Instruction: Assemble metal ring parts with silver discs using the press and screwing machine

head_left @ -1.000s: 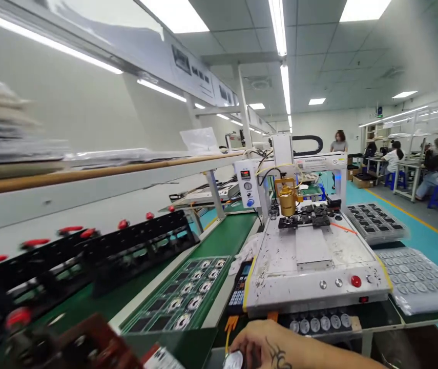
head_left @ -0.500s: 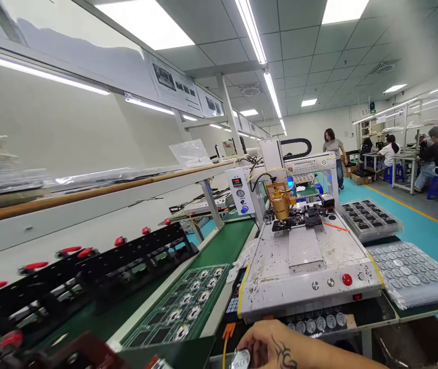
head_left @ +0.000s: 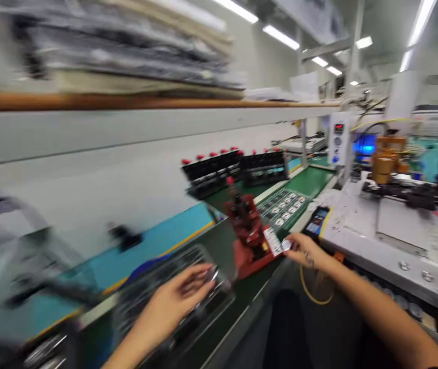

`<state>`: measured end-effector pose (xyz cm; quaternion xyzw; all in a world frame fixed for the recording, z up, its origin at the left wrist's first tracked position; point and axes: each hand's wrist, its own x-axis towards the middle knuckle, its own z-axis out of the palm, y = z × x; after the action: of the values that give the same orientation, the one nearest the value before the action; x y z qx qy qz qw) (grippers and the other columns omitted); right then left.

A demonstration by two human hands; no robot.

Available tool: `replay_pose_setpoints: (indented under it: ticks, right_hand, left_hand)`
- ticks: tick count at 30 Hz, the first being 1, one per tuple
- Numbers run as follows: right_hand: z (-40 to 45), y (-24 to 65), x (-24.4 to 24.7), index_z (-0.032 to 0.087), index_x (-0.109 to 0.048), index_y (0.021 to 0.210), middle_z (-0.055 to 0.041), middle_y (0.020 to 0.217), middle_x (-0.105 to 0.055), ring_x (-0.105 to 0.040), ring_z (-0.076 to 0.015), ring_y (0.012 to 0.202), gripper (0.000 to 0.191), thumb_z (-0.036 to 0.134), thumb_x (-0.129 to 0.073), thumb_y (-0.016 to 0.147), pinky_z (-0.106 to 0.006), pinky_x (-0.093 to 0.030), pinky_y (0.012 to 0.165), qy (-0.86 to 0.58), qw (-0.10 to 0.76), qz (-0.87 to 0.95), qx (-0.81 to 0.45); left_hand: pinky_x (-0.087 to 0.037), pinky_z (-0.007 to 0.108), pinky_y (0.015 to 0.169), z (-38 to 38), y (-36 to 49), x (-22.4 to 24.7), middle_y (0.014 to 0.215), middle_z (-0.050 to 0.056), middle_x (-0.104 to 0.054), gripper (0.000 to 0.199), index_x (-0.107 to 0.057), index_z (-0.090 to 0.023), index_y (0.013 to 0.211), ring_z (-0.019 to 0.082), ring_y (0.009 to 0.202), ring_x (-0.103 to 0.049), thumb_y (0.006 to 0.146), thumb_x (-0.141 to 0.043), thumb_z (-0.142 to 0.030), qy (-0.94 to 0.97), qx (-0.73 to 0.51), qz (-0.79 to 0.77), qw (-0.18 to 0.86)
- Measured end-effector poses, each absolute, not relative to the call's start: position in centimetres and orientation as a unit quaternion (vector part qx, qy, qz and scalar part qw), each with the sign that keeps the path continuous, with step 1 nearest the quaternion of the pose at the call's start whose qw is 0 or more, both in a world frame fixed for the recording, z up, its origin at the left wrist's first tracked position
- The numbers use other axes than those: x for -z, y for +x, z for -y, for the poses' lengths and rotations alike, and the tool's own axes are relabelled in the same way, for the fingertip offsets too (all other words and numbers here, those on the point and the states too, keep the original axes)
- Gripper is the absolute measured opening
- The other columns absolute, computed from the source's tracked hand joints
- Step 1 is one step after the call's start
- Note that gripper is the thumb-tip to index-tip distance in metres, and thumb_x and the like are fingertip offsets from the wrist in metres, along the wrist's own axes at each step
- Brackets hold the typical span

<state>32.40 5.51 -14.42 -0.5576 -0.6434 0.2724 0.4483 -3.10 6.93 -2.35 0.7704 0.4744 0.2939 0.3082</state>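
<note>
My right hand (head_left: 304, 250) pinches a small round silvery disc (head_left: 286, 245) between thumb and fingertips. The disc is beside a white printed label (head_left: 272, 241) and just right of a red hand press (head_left: 246, 233). To the left, my left hand (head_left: 184, 293) is closed, fingers curled, with a shiny piece (head_left: 211, 273) at its fingertips, too blurred to name. Under that hand lies a clear plastic tray (head_left: 224, 302) with dark compartments, partly hidden by the hand and forearm.
A green tray of boards with round parts (head_left: 284, 210) sits on the belt beyond the press. Black fixtures with red knobs (head_left: 214, 169) stand behind. At right is a white dispensing machine (head_left: 357, 215); overhead runs a shelf (head_left: 145, 125) with stacked bags.
The view has swung left and down, with blur. My left hand has come into view over the clear tray. My right hand still holds the disc, now beside the red press.
</note>
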Motion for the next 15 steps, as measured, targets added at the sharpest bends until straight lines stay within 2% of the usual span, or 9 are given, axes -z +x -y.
replay_pose_setpoints:
  ticks: [1,3,9,15]
  right_hand:
    - [-7.1,32.1,14.9,0.014,-0.066,0.121,-0.0024,0.091,-0.061,-0.053,-0.0140,0.074,0.032,0.025,-0.073,0.092,-0.025,-0.044,0.069,-0.549,0.439,0.656,-0.273]
    - [-9.8,31.3,15.6,0.015,-0.067,0.119,-0.0026,0.093,-0.059,-0.053,-0.0150,0.076,0.032,0.027,-0.075,0.091,-0.027,-0.045,0.071,-0.528,0.418,0.688,-0.272]
    - [-13.2,28.7,15.2,0.017,-0.075,0.119,-0.0084,0.108,-0.059,-0.061,-0.0200,0.091,0.034,0.032,-0.080,0.089,-0.031,-0.051,0.085,-0.473,0.346,0.770,-0.251]
    - [-15.1,26.2,14.1,0.021,-0.080,0.118,-0.0112,0.118,-0.067,-0.062,-0.0294,0.115,0.040,0.014,-0.081,0.079,-0.039,-0.049,0.104,-0.446,0.296,0.810,-0.238]
  left_hand:
    - [-0.067,0.040,0.081,-7.3,-4.2,2.9,0.089,0.011,-0.079,0.077,-0.074,-0.017,0.107,0.029,0.085,-0.078,0.065,-0.079,-0.081,0.746,-0.294,-0.493,0.337]
    - [-0.065,0.038,0.082,-7.8,-6.0,3.9,0.091,0.010,-0.076,0.069,-0.073,-0.017,0.111,0.026,0.086,-0.075,0.069,-0.081,-0.070,0.722,-0.298,-0.514,0.354]
    - [-0.062,0.033,0.078,-6.2,-8.7,4.5,0.096,0.009,-0.074,0.052,-0.074,-0.018,0.116,0.023,0.087,-0.072,0.079,-0.077,-0.055,0.730,-0.307,-0.516,0.327]
    - [-0.062,0.031,0.076,-5.4,-8.9,4.0,0.096,0.009,-0.074,0.047,-0.074,-0.018,0.118,0.021,0.085,-0.071,0.083,-0.073,-0.049,0.742,-0.291,-0.510,0.325]
